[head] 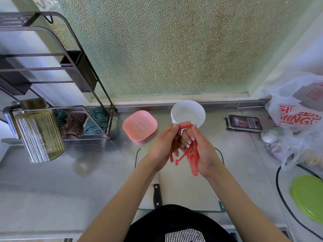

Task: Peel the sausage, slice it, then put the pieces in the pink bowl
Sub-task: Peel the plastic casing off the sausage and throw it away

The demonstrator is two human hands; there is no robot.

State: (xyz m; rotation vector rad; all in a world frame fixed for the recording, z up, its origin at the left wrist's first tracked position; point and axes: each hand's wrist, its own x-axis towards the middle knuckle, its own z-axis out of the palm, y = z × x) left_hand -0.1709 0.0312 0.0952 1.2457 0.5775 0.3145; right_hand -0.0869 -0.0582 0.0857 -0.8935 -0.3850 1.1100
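Hands mid-frame, both gripping the sausage [193, 154].
Your left hand [163, 145] pinches its red casing [172, 154]; your right hand [202, 151] grips the body. Pink bowl [139, 125] and white cup [188, 113] above hold nothing.

Both forearms bare, reaching forward from the bottom edge and converging at centre. Left hand [163, 145]: palm turned inward, fingers curled, thumb and forefinger pinched at the top on the red casing. Right hand [201, 151]: palm facing left, fingers folded in with pale nails showing, grip closed around the sausage [193, 154]. Hands close together, fingertips nearly meeting at the top. Wrists raised above the tabletop, neither resting.
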